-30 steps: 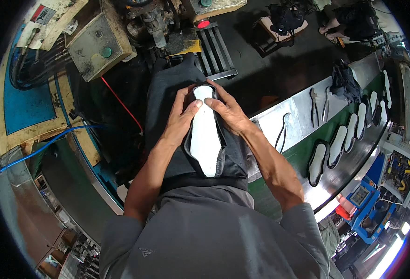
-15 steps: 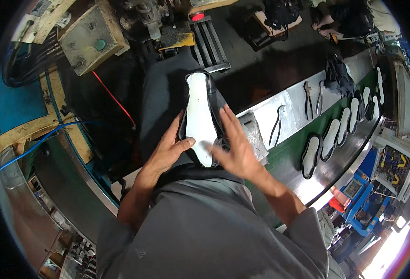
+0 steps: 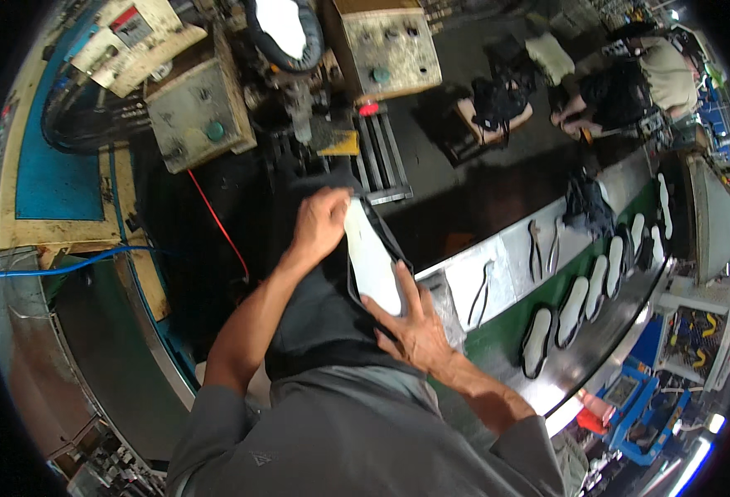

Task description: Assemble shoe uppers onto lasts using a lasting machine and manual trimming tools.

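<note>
A black shoe upper (image 3: 391, 240) with a white insole board (image 3: 375, 263) face up lies across my lap, slightly tilted. My left hand (image 3: 322, 222) is closed at its far, narrow end, fingers bent over the edge. At the near, wider end my right hand (image 3: 416, 323) grips it, thumb on the white board and fingers along the right side. What lies under the shoe is hidden.
On the right, a conveyor (image 3: 506, 335) carries several black shoes with white bottoms (image 3: 536, 344). Pliers (image 3: 483, 294) rest on its metal edge. Ahead stand a machine holding a white-soled shoe (image 3: 282, 29) and control boxes (image 3: 199, 116). Another person (image 3: 663, 79) sits far right.
My left hand has moved from the shoe's near left side to its far end. My right hand, blurred before, now presses its near end. My view has tilted up, showing more machinery.
</note>
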### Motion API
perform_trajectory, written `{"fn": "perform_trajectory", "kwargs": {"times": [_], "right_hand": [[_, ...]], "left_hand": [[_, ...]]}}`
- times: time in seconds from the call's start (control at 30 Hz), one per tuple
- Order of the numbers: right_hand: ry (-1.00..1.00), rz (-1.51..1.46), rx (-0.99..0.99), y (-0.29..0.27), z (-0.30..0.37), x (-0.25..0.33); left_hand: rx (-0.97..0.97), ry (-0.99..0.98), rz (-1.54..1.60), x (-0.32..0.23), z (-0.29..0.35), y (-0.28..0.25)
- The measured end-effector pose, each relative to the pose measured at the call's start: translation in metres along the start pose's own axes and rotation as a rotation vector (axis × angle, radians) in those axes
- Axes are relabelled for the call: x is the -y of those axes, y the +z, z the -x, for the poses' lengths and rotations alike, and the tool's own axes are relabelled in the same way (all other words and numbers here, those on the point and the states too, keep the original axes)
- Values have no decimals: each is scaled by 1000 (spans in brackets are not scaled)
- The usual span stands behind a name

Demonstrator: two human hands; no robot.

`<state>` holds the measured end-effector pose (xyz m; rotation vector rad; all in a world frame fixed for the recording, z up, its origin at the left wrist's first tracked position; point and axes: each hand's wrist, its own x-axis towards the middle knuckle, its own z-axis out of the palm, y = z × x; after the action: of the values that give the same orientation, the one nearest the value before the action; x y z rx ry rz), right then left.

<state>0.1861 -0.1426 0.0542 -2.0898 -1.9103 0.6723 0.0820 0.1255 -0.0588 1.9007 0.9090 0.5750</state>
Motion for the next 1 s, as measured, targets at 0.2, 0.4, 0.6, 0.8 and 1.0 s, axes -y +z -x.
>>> {"fn": "perform_trajectory", "kwargs": {"times": [0.2, 0.4, 0.6, 0.8, 1.0], "right_hand": [[-24, -53, 7, -14, -2, -10], [17, -61, -211, -80, -30, -14], [-142, 35, -416, -158, -141, -11], [-251, 69, -461, -196, -294, 8], [-294, -13, -510, -167, -387, 16]], "left_hand": [[201, -82, 357, 14, -18, -27], [-421, -128, 542, -21, -194, -168], [-221, -365, 1062, -94, -276, -188], [84, -213, 1269, -101, -139, -238], [-122, -200, 1435, -81, -3, -239]]}}
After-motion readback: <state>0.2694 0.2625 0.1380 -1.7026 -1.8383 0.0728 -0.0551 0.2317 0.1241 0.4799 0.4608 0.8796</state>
